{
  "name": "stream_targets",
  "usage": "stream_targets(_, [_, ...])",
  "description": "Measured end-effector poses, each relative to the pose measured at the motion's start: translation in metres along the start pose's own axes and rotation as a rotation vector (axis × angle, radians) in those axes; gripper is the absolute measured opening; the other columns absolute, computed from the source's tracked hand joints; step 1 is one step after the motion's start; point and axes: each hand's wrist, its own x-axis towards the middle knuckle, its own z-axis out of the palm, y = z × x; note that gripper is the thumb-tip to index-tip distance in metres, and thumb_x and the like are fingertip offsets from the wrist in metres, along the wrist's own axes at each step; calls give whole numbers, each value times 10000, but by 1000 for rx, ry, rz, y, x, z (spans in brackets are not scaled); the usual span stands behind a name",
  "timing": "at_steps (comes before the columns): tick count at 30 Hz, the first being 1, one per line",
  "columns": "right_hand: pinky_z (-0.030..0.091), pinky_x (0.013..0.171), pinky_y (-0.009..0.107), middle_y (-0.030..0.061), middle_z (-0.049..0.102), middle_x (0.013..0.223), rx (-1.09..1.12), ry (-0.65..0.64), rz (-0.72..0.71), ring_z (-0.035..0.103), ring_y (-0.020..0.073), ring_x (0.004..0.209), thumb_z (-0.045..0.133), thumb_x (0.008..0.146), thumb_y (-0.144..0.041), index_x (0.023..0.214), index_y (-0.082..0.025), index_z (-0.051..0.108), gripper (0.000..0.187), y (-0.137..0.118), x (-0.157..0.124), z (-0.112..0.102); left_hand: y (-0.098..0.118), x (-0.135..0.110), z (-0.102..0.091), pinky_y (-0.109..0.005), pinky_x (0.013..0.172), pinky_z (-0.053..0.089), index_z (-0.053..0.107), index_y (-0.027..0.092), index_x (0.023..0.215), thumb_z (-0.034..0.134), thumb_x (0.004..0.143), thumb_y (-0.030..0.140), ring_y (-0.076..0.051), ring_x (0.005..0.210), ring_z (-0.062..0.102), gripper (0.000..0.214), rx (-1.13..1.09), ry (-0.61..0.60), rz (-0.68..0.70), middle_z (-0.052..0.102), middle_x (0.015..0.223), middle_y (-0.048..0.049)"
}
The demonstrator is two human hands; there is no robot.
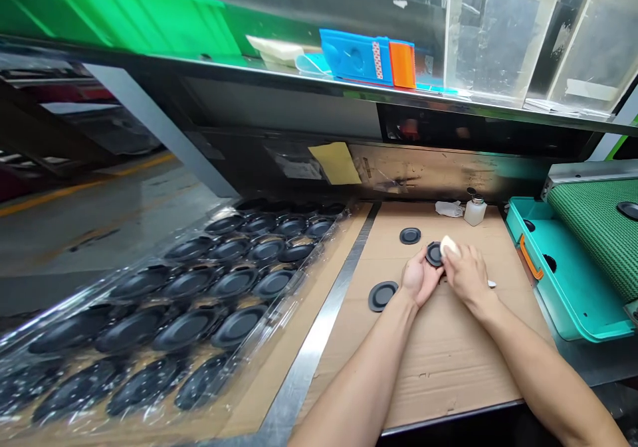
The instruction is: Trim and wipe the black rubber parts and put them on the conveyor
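Observation:
My left hand grips a small black round disc above the cardboard sheet. My right hand is closed on a white cloth pad that it presses against the disc's face. Two more black discs lie flat on the cardboard: one just left of my left hand, the other farther back.
A clear plastic tray with several black discs fills the left. A small white bottle and a crumpled wipe stand at the back. A teal bin and a green conveyor belt with one disc sit at right.

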Motion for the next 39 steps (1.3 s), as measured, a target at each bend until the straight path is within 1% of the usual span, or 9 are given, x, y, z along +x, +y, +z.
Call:
stream_targets(2, [443, 882, 425, 161, 633, 1193, 13, 71, 99, 502, 283, 1021, 464, 1006, -345, 1262, -223, 683, 358, 9, 3, -1, 0, 1, -1, -411, 962, 561, 658, 137, 1086, 365, 1027, 239, -229, 1039, 694, 316, -9, 3, 1, 720, 1115, -138])
stream_targets(5, [444, 944, 431, 154, 612, 1257, 127, 151, 80, 500, 275, 1083, 430, 1026, -362, 1302, -212, 658, 388, 13, 5, -8, -1, 2, 0, -420, 913, 578, 655, 154, 1056, 377, 1031, 279, -217, 948, 706, 306, 9, 10, -42, 726, 1058, -119])
stream_targets(11, [455, 904, 390, 111, 605, 1347, 165, -51, -205, 517, 246, 1012, 429, 1028, -336, 1285, -253, 672, 363, -10, -2, -17, -2, 0, 2, -371, 961, 558, 666, 124, 994, 349, 1044, 392, -226, 1000, 704, 418, 0, -21, -47, 722, 1042, -154])
stream_targets(16, [437, 866, 412, 117, 585, 1395, 33, -38, -124, 500, 270, 1011, 417, 1026, -305, 1302, -247, 657, 370, -24, -4, -9, -1, -2, 2, -449, 1046, 517, 657, 136, 1062, 357, 1037, 397, -262, 1112, 679, 398, -1, -60, -31, 704, 1183, -165])
stream_targets(20, [427, 850, 407, 126, 595, 1368, 5, -51, -180, 494, 283, 1044, 436, 1019, -298, 1293, -233, 656, 357, -31, -6, -8, -1, -3, 1, -493, 1061, 502, 654, 148, 1114, 307, 1045, 437, -278, 1151, 666, 457, -5, -58, -30, 682, 1265, -153])
stream_targets(24, [420, 838, 407, 123, 597, 1365, -45, -18, -141, 494, 276, 1005, 417, 1031, -308, 1303, -237, 651, 366, -33, -4, -8, -1, -2, -1, -498, 1085, 483, 659, 139, 1098, 325, 1040, 461, -278, 1188, 645, 468, -1, -95, -21, 674, 1277, -169])
stream_targets(28, [427, 862, 394, 113, 607, 1355, -27, -42, -228, 486, 276, 1051, 445, 1031, -348, 1276, -246, 667, 346, -26, -9, -7, 8, -2, -4, -497, 1085, 483, 654, 129, 1108, 361, 1036, 434, -284, 1202, 638, 429, 4, -61, -3, 651, 1319, -162])
stream_targets(33, [433, 850, 386, 114, 623, 1332, -61, -14, -56, 495, 263, 985, 443, 1031, -346, 1300, -237, 659, 362, -11, -6, -4, 6, -1, -1, -406, 1055, 514, 670, 121, 1099, 367, 1046, 354, -244, 1183, 646, 386, 16, -38, 38, 687, 1250, -155])
stream_targets(39, [408, 902, 361, 94, 637, 1310, -57, 19, 68, 496, 257, 1031, 413, 1043, -380, 1320, -236, 650, 391, 5, 6, -2, -6, -3, 5, -371, 982, 548, 664, 100, 1119, 362, 1050, 317, -228, 1127, 666, 378, 83, -44, -46, 703, 1200, -162])
